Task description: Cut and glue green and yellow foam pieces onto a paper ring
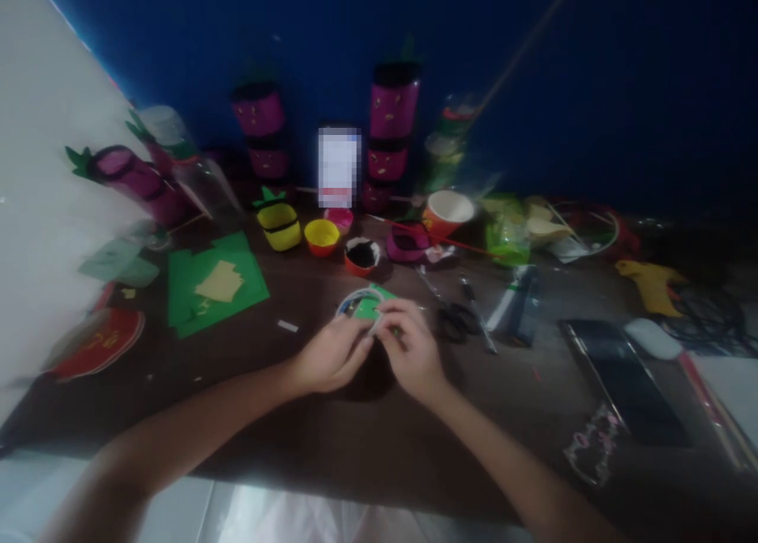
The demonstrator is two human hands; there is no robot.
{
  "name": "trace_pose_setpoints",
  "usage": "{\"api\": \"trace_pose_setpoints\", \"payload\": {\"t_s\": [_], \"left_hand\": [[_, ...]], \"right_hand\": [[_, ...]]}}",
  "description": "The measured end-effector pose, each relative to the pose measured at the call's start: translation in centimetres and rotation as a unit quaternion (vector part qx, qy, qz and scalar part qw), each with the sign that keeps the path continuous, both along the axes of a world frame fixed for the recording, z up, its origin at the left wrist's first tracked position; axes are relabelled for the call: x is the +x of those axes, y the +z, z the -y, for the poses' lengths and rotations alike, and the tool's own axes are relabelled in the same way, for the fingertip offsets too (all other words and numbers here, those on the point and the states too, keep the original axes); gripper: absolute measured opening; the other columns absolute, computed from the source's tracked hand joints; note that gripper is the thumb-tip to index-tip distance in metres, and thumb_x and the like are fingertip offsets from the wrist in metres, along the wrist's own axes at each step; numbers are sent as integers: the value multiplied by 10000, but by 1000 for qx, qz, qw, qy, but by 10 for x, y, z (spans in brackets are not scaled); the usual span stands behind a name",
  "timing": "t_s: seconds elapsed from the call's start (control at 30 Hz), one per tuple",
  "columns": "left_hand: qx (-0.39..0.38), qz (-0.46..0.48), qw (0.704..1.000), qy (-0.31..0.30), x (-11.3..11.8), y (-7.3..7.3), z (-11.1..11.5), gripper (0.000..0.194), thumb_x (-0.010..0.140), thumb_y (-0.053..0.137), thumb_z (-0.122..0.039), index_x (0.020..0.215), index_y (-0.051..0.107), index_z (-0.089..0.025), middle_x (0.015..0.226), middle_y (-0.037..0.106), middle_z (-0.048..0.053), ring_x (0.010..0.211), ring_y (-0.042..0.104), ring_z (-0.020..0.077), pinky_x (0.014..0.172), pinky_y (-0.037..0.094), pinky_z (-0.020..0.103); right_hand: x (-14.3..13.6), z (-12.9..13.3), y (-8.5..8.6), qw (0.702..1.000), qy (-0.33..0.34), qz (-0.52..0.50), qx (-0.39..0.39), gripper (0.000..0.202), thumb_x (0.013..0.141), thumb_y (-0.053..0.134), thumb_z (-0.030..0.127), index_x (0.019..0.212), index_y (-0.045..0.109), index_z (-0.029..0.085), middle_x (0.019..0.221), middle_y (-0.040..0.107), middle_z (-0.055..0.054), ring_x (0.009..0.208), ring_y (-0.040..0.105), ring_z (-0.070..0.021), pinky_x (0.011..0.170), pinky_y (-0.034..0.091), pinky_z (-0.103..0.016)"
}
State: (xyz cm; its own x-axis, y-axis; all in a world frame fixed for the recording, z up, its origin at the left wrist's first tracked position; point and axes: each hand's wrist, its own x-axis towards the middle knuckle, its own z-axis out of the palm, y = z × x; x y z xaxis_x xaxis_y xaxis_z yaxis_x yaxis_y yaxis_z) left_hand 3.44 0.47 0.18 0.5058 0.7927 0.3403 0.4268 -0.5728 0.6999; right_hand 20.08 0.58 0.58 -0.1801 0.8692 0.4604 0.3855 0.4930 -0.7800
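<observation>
Both hands meet above the middle of the dark table. My left hand [328, 355] is closed on the near left side of a pale, round, ring-shaped piece [350, 297], too blurred to name its kind. My right hand [413, 350] pinches the same piece at its right side, fingertips close to the left thumb. Green paper [368, 308] shows inside or just behind the ring; I cannot tell whether it is attached. Beyond the hands stands a small red cup with a dark inside [362, 256]. Scissors [459, 320] lie right of my right hand.
Green paper sheets [252, 278] with a yellow scrap [219, 282] lie left. Yellow cups [279, 227], a white-and-orange cup [448, 211] and purple face-decorated cylinders [394, 109] stand behind. A pen [481, 322], a dark phone [621, 377] and a beaded bracelet [592, 448] lie right.
</observation>
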Motion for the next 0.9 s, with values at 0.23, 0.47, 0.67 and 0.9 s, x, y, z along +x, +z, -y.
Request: {"api": "trace_pose_setpoints", "payload": {"t_s": [0.23, 0.47, 0.67, 0.9], "left_hand": [[-47, 21, 998, 19, 2, 2, 2, 212, 912, 382, -241, 1058, 517, -169, 923, 623, 64, 815, 580, 166, 764, 468, 290], [-55, 27, 998, 25, 3, 4, 1, 182, 906, 384, -235, 1015, 518, -176, 892, 624, 51, 803, 578, 163, 762, 462, 284], [-58, 24, 997, 47, 2, 2, 2, 163, 899, 395, -236, 994, 515, -181, 855, 625, 44, 769, 572, 160, 738, 458, 278], [-23, 31, 999, 38, 2, 0, 2, 184, 895, 399, -213, 1039, 509, -177, 913, 631, 62, 821, 582, 168, 765, 461, 288]], "right_hand": [[-3, 3, -1, 999, 0, -23, -34, 113, 882, 473, 223, 782, 522, 205, 975, 541, -69, 921, 545, -178, 718, 481, -285], [-4, 3, 2, 996, 11, -54, -67, 156, 903, 431, 258, 770, 494, 207, 989, 519, -71, 975, 523, -183, 836, 452, -325], [-3, 3, 1, 994, 2, -70, -84, 108, 881, 477, 270, 806, 530, 212, 1066, 540, -84, 983, 538, -195, 794, 470, -335], [-4, 3, 1, 998, -17, -38, -48, 83, 844, 538, 242, 770, 569, 218, 1041, 570, -68, 995, 547, -208, 870, 447, -379]]}}
